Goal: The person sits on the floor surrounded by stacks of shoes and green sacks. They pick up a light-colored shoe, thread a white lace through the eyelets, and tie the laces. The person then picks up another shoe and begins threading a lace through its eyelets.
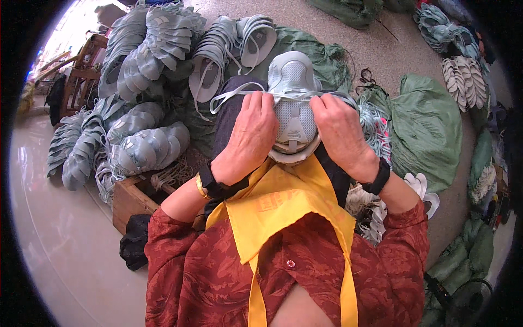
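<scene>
A pale grey-blue shoe upper (295, 128) with a mesh tongue rests on my lap, its toe pointing away from me. A light shoelace (237, 95) stretches across it from side to side. My left hand (251, 136) is closed on the lace at the shoe's left, where a loop sticks out past the fingers. At the right side my right hand (343, 132) pinches the lace, its fingertips against the shoe's edge. Dark bands circle both wrists. A yellow apron (289, 201) lies below the shoe's heel.
Stacks of nested grey-blue shoe uppers (158, 52) are heaped at the left, with more (207, 71) beyond my left hand. A wooden box (133, 204) stands near my left forearm. Green sacks (427, 128) and bundled laces (376, 128) lie at the right; white pieces (463, 82) sit farther off.
</scene>
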{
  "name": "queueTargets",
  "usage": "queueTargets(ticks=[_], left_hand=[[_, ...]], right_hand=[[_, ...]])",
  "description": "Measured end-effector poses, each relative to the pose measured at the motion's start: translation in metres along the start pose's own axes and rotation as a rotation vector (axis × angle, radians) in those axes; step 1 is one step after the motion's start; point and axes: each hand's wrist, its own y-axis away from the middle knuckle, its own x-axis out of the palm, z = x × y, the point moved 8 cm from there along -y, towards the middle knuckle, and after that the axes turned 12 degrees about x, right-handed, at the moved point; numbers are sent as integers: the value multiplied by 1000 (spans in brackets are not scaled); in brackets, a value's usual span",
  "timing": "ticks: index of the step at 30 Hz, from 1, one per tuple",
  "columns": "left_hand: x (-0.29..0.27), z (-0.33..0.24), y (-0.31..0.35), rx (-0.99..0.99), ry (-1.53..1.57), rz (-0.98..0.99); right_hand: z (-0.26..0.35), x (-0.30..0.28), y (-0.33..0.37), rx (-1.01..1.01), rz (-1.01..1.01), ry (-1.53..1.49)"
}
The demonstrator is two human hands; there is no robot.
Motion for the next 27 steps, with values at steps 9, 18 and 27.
queueTargets(ticks=[9, 18, 27], left_hand=[[-6, 5, 5, -20, 134, -187], [-5, 12, 8, -58, 205, -236], [-17, 14, 3, -143, 271, -232]], right_hand=[[4, -8, 5, 53, 4, -707], [25, 25, -27, -72, -44, -494], [-40, -36, -21, 339, 413, -1308]])
